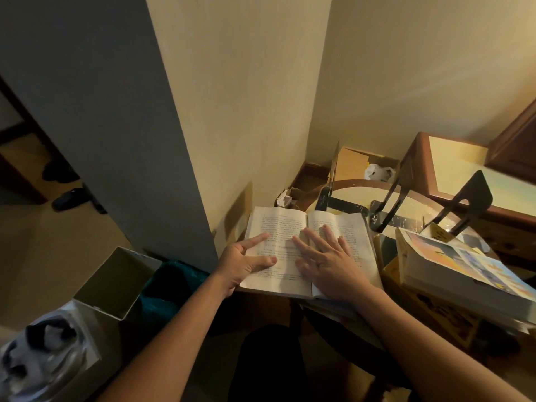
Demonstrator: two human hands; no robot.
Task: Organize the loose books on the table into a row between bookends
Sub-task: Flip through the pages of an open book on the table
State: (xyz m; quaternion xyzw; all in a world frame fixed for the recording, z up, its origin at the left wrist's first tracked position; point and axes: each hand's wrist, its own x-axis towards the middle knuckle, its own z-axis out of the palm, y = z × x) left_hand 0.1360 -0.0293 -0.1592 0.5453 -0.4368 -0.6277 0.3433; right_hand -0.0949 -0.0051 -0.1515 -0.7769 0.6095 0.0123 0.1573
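Open book [278, 227]: lies flat with its pages up, under both hands, at the near edge of the table [348, 182].
Left hand [246, 262]: rests on the outer edge of the left page. The thumb and forefinger are spread wide and lie straight on the paper; the other fingers are hidden, so I cannot tell if they reach under the cover.
Right hand [327, 262]: lies flat on the right page, fingers straight and a little apart, pressing and holding nothing.
Bookends: three black metal ones stand beyond the fingertips. The first bookend [327, 195] is just past the top of the book, the second bookend [388, 201] further to the right-hand side, the third bookend [461, 204] furthest out.
Stack of books [452, 265]: just beside the right hand on its outer side, lying flat, not yet in a row.
Step, as I judge it: closing this book, so that it can stand between the bookends.
How it will handle: a paperback, I think light and rather soft. The pages will bend and fan out if it is lifted while open, and the cover may be a bit slippery.
Where to take hold: fold the left half over the right, then pinch the closed book near the spine, thumb on one cover and fingers on the other.
Risk: the metal bookends look light and may slide when the book leans on them.
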